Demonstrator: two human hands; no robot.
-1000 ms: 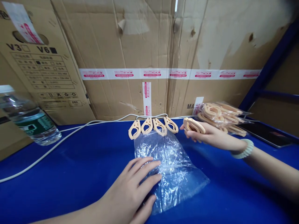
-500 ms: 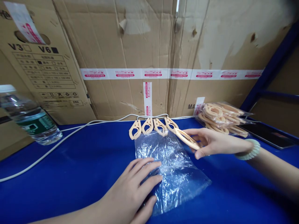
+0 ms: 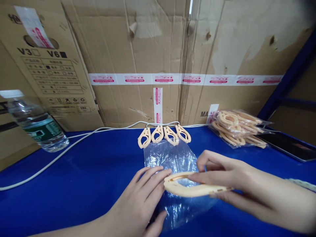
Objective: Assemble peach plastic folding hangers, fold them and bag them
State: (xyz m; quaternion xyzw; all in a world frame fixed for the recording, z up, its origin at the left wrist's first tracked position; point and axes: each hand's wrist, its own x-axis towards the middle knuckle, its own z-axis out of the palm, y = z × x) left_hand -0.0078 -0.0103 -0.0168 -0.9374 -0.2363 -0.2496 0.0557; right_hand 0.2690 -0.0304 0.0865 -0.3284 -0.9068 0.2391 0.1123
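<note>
My right hand (image 3: 232, 179) grips a peach-coloured folded plastic hanger (image 3: 190, 191), held above the clear plastic bag (image 3: 160, 154) near my left fingertips. The hanger lies nearly level, its looped end pointing left. My left hand (image 3: 140, 197) rests with its fingers stretched over the left side of the bag, which lies flat on the blue table. Beyond the bag's far end, several more folded hangers (image 3: 148, 136) stand side by side in a row, the bag touching or overlapping some of them.
At the back right, bagged hangers (image 3: 228, 126) are piled beside a dark phone (image 3: 288, 144). A water bottle (image 3: 41, 128) stands at the left. A white cable (image 3: 61, 154) runs along the back and left. Cardboard (image 3: 138, 42) walls off the rear of the blue table (image 3: 86, 184).
My right hand has brought the hanger from the right end of the row toward me, over the bag, and turned it. My left hand has hardly moved.
</note>
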